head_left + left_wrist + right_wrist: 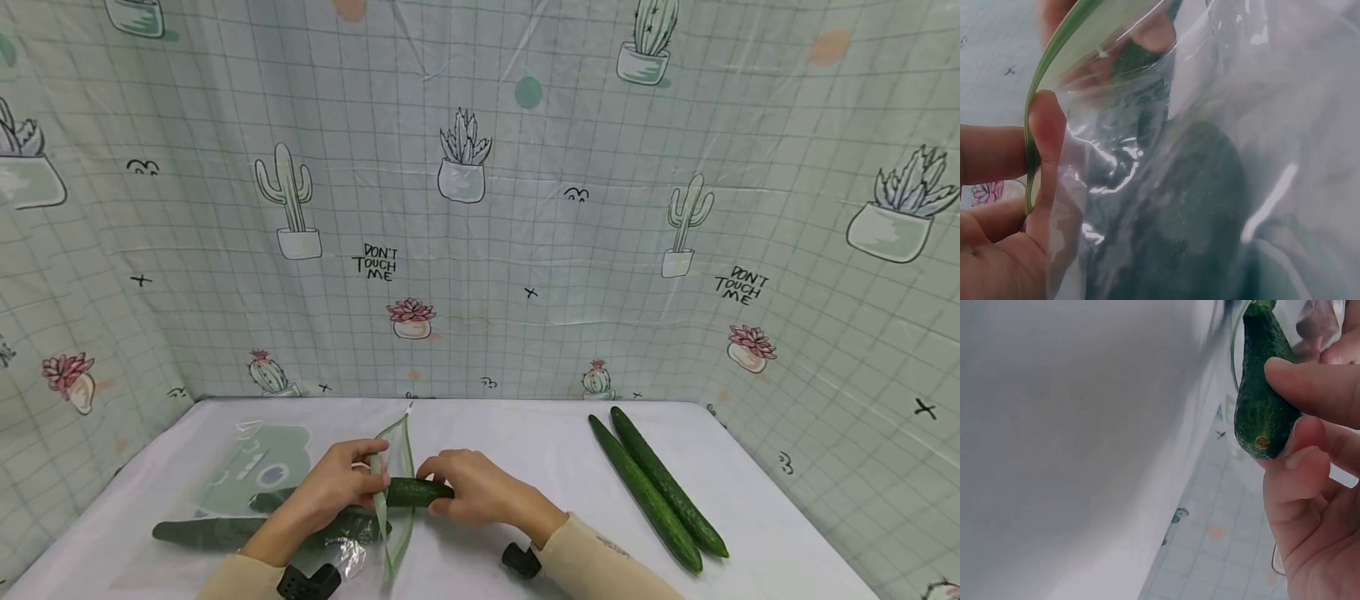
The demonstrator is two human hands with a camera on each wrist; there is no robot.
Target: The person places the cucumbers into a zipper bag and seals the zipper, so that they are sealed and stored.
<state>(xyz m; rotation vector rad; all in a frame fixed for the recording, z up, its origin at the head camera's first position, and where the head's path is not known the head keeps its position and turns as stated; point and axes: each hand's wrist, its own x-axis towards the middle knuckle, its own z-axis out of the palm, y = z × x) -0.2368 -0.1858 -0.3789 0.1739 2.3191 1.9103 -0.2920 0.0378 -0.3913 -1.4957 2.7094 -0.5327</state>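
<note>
Head view: A clear bag [258,458] with a pale green print lies on the white surface [517,442], left of centre, its mouth parted and facing right. A dark green cucumber [408,492] passes through that mouth, one end outside, the remainder seen through the plastic. A second cucumber [206,532] lies within the bag, nearer the wearer. The left hand [330,483] pinches the bag at its mouth. The right hand [480,487] grips the outer end of the first cucumber. Two loose cucumbers [645,493] [670,482] lie side by side on the right of the surface, well apart from the bag. A curtain [480,250] printed with cacti stands behind.

Left wrist view: The left thumb and fingers are closed to the thickness of the bag's green edge strip [1054,47], which is pinched between them. The plastic is creased and glossy; dark green shapes show through it, their outlines blurred.

Right wrist view: The held cucumber is dark green and finely bumpy, with a small tan scar on its rounded end. The right thumb and fingers are spaced to its thickness and hold it near that end.
</note>
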